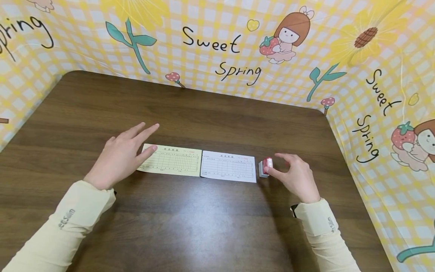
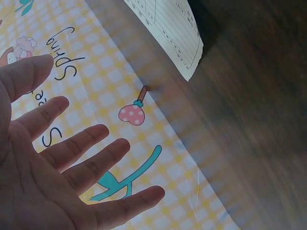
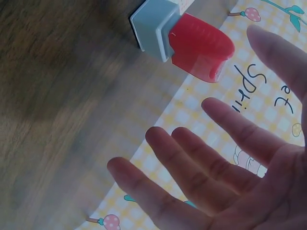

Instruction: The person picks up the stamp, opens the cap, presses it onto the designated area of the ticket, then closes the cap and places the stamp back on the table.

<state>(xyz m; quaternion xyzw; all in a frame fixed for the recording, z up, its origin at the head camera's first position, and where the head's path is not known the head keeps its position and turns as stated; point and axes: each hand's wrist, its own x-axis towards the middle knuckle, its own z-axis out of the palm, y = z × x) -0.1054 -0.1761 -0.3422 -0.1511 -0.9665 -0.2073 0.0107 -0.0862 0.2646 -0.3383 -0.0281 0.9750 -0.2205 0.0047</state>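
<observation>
Head view: red-and-grey stamp [image 1: 266, 164] on a brown table [image 1: 170, 113], just right of a white slip [image 1: 228, 166]. The right hand [image 1: 299, 178], fingers parted, hovers empty beside it; an even pinch on its red handle [image 3: 204, 45] looks steadiest. The left hand [image 1: 119, 155] spreads, empty, by a yellow slip [image 1: 176, 162].

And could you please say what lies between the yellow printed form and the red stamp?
The head view shows the white printed form there, beside the yellow printed form, with a narrow strip of bare wooden table before the red stamp.
</observation>
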